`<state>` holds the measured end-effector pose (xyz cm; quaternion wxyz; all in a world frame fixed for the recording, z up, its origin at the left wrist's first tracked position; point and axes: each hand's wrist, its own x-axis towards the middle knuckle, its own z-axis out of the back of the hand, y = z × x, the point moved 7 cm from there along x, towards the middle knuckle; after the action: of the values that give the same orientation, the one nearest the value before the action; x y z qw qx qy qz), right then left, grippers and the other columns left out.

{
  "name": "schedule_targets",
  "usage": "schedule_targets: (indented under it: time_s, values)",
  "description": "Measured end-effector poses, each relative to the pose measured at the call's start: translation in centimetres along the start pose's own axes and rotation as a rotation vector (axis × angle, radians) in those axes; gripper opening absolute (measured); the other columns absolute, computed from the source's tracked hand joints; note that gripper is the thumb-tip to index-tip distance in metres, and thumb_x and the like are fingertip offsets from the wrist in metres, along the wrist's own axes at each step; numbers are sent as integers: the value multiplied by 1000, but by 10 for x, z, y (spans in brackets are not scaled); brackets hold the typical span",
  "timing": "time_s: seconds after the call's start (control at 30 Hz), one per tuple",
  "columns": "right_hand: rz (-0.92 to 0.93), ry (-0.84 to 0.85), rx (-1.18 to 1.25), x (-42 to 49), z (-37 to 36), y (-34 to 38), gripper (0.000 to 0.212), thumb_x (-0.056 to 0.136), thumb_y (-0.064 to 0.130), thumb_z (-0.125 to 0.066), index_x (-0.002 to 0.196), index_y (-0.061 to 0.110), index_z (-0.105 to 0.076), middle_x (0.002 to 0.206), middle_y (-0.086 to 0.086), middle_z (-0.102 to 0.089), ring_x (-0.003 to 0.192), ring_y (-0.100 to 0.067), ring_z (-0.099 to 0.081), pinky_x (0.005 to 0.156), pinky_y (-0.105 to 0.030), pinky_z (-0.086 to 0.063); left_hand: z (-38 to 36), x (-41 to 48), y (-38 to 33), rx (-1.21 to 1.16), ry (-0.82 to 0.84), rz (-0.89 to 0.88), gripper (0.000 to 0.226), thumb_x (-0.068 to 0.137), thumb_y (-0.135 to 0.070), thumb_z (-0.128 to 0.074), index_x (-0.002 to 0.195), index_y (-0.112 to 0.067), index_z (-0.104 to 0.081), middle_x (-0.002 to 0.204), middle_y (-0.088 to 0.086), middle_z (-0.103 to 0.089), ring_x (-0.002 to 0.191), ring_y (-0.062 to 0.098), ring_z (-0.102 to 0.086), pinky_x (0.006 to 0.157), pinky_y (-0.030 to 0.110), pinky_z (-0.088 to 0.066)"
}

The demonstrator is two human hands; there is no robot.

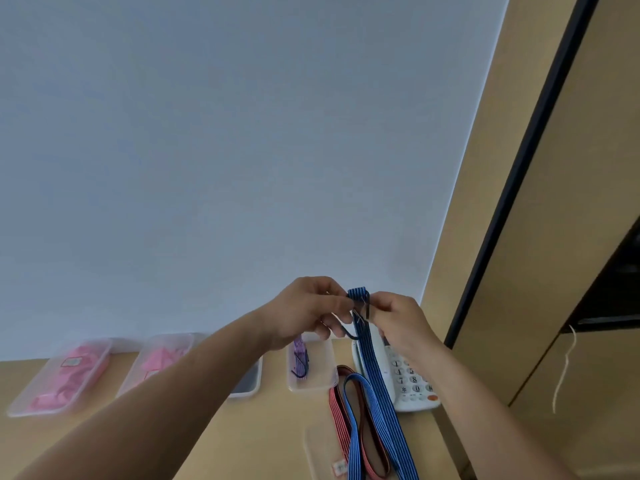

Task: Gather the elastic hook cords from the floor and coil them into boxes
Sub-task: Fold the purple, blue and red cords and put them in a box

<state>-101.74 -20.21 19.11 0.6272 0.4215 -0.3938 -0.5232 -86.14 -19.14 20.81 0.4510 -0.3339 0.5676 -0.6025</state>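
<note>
Slippage worries me: my left hand [304, 306] and right hand [398, 322] each pinch the blue cord [378, 379] at its folded top, where elastic recoil could whip the hook [349, 333] loose.

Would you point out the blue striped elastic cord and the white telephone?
Blue striped elastic cord [370, 355]: head view, hanging stretch.
White telephone [412, 379]: head view, keypad.

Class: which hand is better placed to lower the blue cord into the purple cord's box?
Probably the left hand: it pinches the blue cord just above that box; the right hand is over the phone.
</note>
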Motion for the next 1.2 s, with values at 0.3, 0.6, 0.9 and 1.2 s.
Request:
schedule_targets:
  time_s: [0.3,0.6,0.9,1.2]
  values:
    - [22,74,472,-14,-24,9,31,97,30,-48,97,4,-65,78,-17,-69,61,-27,-60,61,-37,-50,19,1,-21,-119,-169,-80,6,95,-6,-60,90,-5,-59,78,11,-69,62,22,-66,55,27,-52]
    - [176,-3,241,-22,-23,23,17,101,18,-51,96,7,-64,75,-8,-72,53,-15,-55,56,-29,-50,19,3,-17,-196,-208,-79,7,96,-9,-60,94,-2,-60,77,13,-69,61,23,-65,56,29,-53]
    - [215,-106,131,-22,-20,23,28,104,24,-43,87,11,-62,70,-2,-69,49,-11,-54,51,-24,-50,10,9,-7,-250,-173,5,19,97,-21,-59,100,-3,-59,81,10,-73,66,22,-66,56,30,-52]
    - [137,-141,137,-15,-19,5,31,103,29,-44,87,11,-64,64,0,-67,47,-12,-54,48,-23,-49,1,13,-17,-130,-9,-97,26,103,-24,-50,115,-7,-65,112,5,-75,99,24,-70,74,28,-54]
